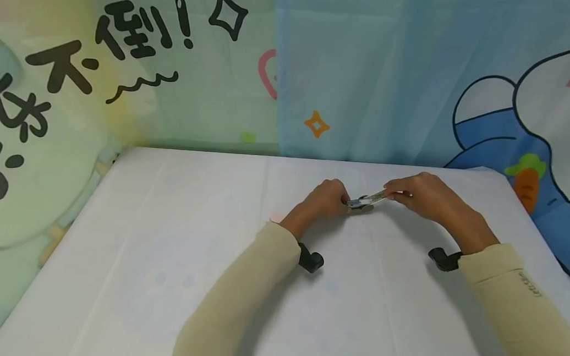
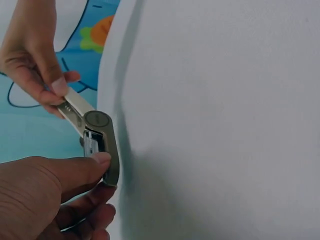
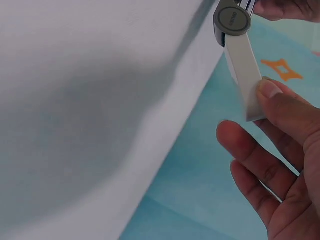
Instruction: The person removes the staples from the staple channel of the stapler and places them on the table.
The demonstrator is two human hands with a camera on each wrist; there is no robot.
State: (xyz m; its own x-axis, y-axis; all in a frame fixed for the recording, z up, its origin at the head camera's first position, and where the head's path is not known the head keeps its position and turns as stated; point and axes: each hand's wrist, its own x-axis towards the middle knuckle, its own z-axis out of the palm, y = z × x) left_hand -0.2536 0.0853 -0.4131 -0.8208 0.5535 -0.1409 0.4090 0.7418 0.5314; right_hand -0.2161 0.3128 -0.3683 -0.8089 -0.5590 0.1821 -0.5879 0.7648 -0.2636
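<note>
A small grey-and-white stapler, unfolded at its round hinge, is held between both hands above the far part of the table. My left hand pinches the grey half, its thumb lying beside the metal track inside. The white arm is pinched at its far end by my right hand, between thumb and index finger. In the right wrist view, the other fingers of that hand sit loosely bent, away from the stapler. Part of the grey half is hidden behind the left fingers in the head view.
A white cloth covers the table, whose back edge lies just beyond the hands. Behind it hangs a printed curtain in blue and green. Black wrist mounts show at both cuffs.
</note>
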